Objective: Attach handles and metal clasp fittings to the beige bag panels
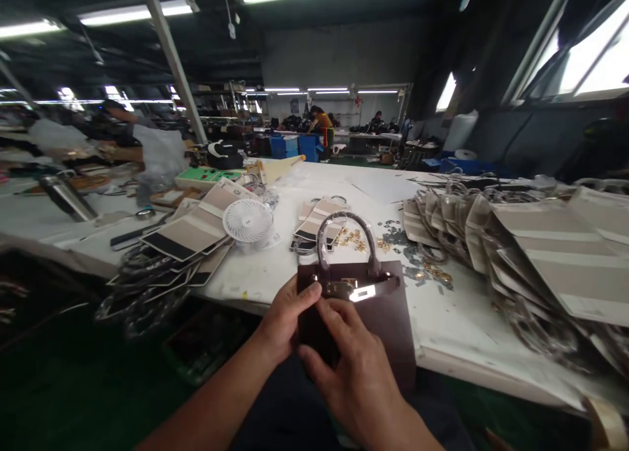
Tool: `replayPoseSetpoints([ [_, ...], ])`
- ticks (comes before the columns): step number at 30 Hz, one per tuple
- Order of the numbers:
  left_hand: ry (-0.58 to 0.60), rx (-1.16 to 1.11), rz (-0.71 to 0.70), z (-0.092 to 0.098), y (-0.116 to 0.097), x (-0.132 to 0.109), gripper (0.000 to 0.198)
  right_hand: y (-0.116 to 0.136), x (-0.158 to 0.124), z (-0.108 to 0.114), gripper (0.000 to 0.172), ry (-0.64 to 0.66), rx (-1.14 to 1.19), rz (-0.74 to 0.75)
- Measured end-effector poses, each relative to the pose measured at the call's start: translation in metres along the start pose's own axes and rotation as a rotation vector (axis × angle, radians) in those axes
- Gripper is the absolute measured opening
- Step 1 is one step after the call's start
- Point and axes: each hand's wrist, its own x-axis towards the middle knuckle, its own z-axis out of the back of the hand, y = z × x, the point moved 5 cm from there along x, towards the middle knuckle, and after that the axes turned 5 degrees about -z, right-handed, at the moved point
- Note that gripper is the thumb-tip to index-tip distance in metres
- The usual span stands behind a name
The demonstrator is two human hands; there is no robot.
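A dark brown handbag panel [388, 320] leans upright at the table's front edge, its film-wrapped handle [346, 216] arching up from the top. Across its upper part runs a strap with a shiny metal plate [362, 293]. My left hand [289, 313] grips the panel's left edge, thumb on the front near the strap's left end. Closed over the panel's front just below the strap, my right hand [351, 352] has its fingertips beside my left thumb. Whether a small part sits between those fingertips is hidden.
Behind the panel lie small gold fittings [356, 240] and grey metal pieces [417, 261] on the white table [255, 274]. Stacks of beige panels [555, 241] with handles stand right, more panels [196, 225] left. A white fan [248, 220] stands left of centre. A co-worker [323, 131] bends far back.
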Motion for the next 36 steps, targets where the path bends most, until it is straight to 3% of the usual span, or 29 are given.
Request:
replayPoseSetpoints([
  [2,-0.006,-0.028,0.005,0.015,0.003,0.002,0.05,-0.009,0.004,0.0,0.06,0.058,0.096,0.007],
  [5,-0.06,0.008,0.026,0.027,0.012,0.004,0.069,-0.027,0.01,0.019,0.043,-0.013,0.165,-0.042],
  [8,-0.191,0.093,0.02,0.031,0.024,0.009,0.058,-0.048,0.012,0.044,0.031,-0.12,0.218,-0.163],
  [13,-0.274,0.174,-0.043,0.031,0.042,0.025,0.045,-0.089,0.002,0.079,0.055,-0.277,0.386,-0.524],
  [16,-0.313,0.158,-0.094,0.033,0.051,0.032,0.042,-0.108,-0.003,0.089,0.071,-0.337,0.5,-0.605],
  [21,-0.343,0.126,-0.103,0.037,0.063,0.035,0.045,-0.122,-0.004,0.089,0.075,-0.331,0.57,-0.672],
  [29,-0.414,0.042,-0.071,0.053,0.074,0.035,0.047,-0.123,-0.007,0.085,0.074,-0.304,0.579,-0.666],
  [36,-0.376,0.028,-0.027,0.048,0.081,0.034,0.045,-0.128,-0.008,0.085,0.074,-0.33,0.566,-0.659],
])
